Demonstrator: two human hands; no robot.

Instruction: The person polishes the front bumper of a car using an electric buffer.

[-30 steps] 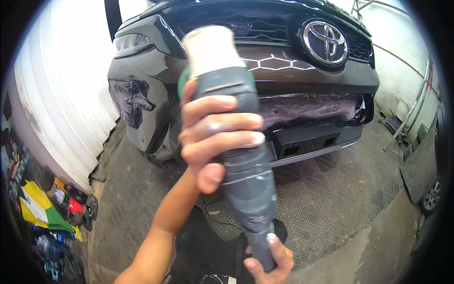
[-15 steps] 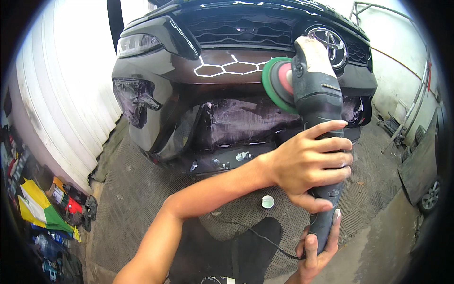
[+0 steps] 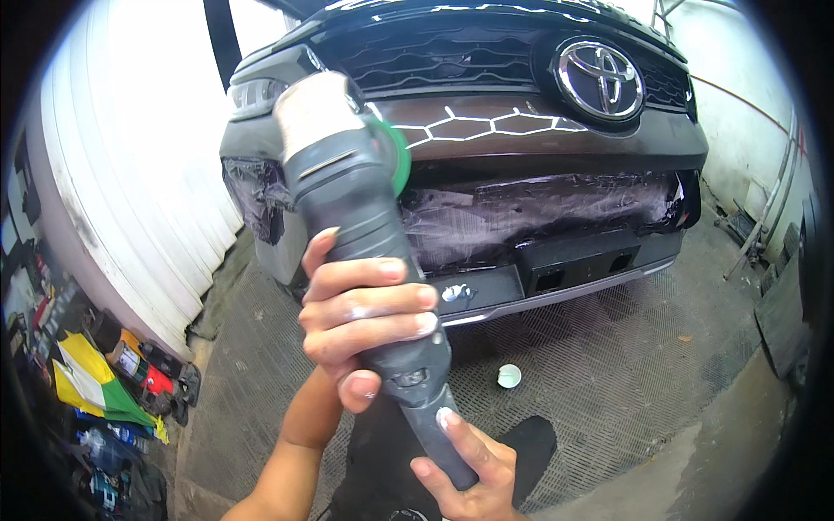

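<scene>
Both my hands hold a black car polisher (image 3: 356,208) with a pale, worn head. My left hand (image 3: 369,317) wraps round the middle of its body, fingers curled over the top. Farther down, my right hand (image 3: 473,469) grips the rear end, thumb and forefinger along its sides. A green polishing pad (image 3: 395,156) shows on the right of the polisher's head, by the dark bumper (image 3: 486,130); most of the pad is hidden, and I cannot tell whether it touches the paint. White residue marks some fingertips.
Dark film (image 3: 539,213) covers the bumper's lower opening. A small white cup (image 3: 509,376) stands on the patterned floor. Bottles, tools and a yellow, white and green cloth (image 3: 91,373) lie at the left by a white corrugated wall (image 3: 130,174). Panels (image 3: 782,304) lean at the right.
The polisher has swung from the car's emblem leftward to near the headlight, both hands moving with it. It now tilts to the left. The view has shifted slightly too.
</scene>
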